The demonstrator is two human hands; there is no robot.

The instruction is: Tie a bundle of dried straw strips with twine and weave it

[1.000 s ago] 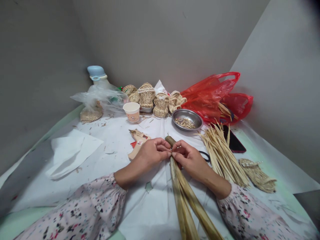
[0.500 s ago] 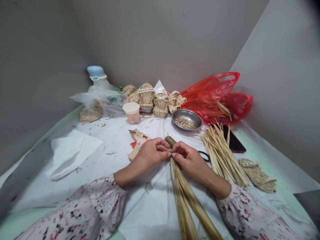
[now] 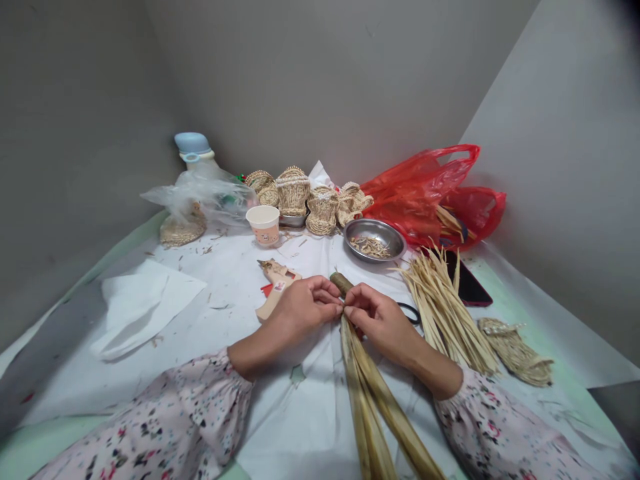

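Long dried leaf strips (image 3: 361, 393) run from the table's front edge up to my hands, splitting into separate lengths below my fingers. At their far end a greenish-brown rolled part (image 3: 341, 283) sticks out beyond my fingertips. My left hand (image 3: 315, 301) pinches the strips from the left, thumb against index finger. From the other side my right hand (image 3: 374, 312) pinches the same spot, its fingertips touching those of the left. A glue gun (image 3: 278, 283) lies partly behind my left hand. A black scissors-like handle loop (image 3: 411, 313) shows beside my right hand.
A bundle of thin dried strips (image 3: 445, 313) lies right, over a phone (image 3: 474, 283), near a woven piece (image 3: 517, 350). Behind stand a metal bowl (image 3: 375, 230), a paper cup (image 3: 263, 227), woven pieces (image 3: 293, 190) and red plastic bags (image 3: 415, 190). White paper (image 3: 140, 303) lies left.
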